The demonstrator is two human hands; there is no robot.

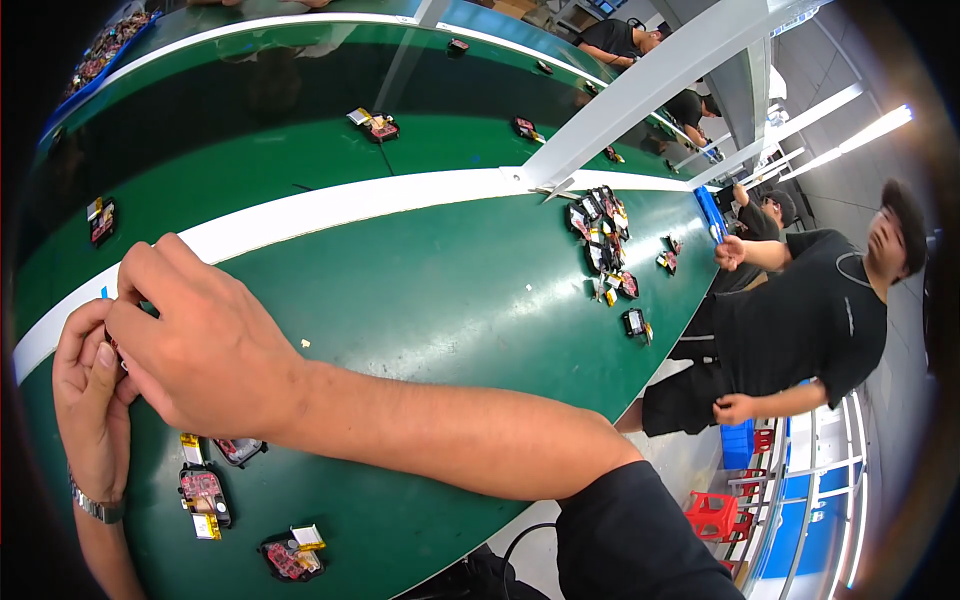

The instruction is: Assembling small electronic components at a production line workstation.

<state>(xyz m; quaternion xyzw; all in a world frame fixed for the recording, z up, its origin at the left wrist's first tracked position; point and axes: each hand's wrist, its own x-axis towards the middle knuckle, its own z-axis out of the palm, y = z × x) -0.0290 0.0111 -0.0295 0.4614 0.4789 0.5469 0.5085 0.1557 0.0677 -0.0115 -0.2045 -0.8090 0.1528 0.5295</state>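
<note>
Piece (pixel 113 346), dark, mostly hidden, pinched in left hand (pixel 88 400); right hand (pixel 200 340) curled, grip unclear.

A black sleeve (pixel 640 535) reaches the right elbow (pixel 597 450); a silvery linked band (pixel 98 508) circles the left wrist (pixel 98 476).

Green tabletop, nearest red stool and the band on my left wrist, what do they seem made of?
Tabletop: glossy, perhaps rubber or laminate, from its smeared reflections. Stool: likely smooth plastic, given its even colour. Band: probably polished metal, by its silvery segments.
</note>
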